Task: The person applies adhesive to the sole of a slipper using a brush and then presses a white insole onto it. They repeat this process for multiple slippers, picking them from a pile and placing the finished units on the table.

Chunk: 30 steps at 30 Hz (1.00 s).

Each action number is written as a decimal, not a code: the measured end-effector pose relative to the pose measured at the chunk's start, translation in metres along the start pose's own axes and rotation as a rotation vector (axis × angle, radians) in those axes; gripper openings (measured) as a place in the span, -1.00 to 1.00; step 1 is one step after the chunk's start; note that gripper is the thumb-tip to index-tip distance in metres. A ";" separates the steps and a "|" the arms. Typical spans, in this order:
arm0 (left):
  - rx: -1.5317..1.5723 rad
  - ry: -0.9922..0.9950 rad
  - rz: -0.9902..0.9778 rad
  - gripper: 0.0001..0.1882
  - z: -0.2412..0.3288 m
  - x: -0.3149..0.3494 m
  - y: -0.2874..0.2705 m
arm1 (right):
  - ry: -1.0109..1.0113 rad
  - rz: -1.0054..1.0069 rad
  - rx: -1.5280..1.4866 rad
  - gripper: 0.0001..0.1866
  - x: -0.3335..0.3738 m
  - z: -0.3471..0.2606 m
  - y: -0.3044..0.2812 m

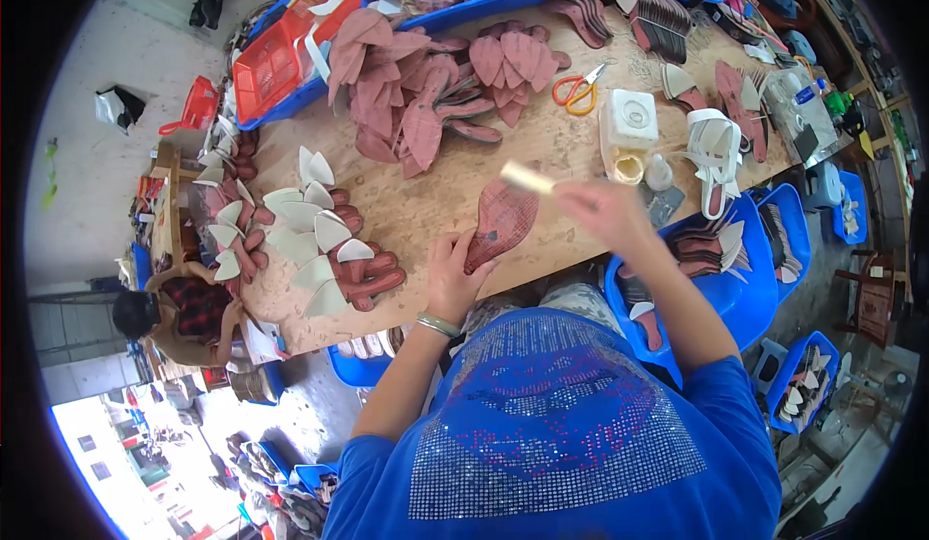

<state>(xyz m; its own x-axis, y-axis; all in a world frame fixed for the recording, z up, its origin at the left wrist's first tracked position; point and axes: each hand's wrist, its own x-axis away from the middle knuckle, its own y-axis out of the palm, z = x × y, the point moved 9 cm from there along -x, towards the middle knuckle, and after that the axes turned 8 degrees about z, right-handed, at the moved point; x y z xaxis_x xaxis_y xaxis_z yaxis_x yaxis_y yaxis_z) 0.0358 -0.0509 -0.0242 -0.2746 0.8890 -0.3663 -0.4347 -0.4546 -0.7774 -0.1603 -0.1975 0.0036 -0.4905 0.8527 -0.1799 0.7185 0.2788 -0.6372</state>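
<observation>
My left hand (453, 277) grips the narrow end of a reddish insole (505, 219) near the front edge of the wooden table, its broad end pointing away from me. My right hand (602, 213), slightly blurred, holds a flat brush (527, 178) with a pale, cream-coloured head. That brush is at the far broad end of the insole; whether it touches cannot be told. Just beyond my right hand stands a white plastic jug (629, 122) with a cut opening and a yellowish crusted rim.
Heaped reddish insoles (387, 85) lie at the back, with orange-handled scissors (579, 93) to their right. Insoles with white toe pieces (314, 225) line the left. White sandal-like straps (714, 148) and blue tubs (740, 279) are at right. A co-worker (189, 313) sits at far left.
</observation>
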 end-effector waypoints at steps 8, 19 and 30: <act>-0.073 -0.006 0.018 -0.41 -0.005 0.020 -0.009 | -0.071 -0.085 0.426 -0.85 -0.022 0.018 0.023; -0.069 -0.049 0.099 -0.44 -0.014 0.031 -0.026 | -0.238 -0.074 0.367 -0.85 -0.021 -0.040 0.045; -0.052 -0.085 0.141 -0.37 -0.031 0.043 -0.031 | -0.316 0.005 0.294 -0.83 -0.030 -0.059 0.044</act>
<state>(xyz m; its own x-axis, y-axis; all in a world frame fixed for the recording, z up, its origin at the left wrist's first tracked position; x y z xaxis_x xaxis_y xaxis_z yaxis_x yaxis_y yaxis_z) 0.0638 0.0033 -0.0321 -0.4024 0.8081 -0.4303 -0.3429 -0.5688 -0.7476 -0.0854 -0.1846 0.0251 -0.6469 0.6639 -0.3752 0.5726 0.0979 -0.8140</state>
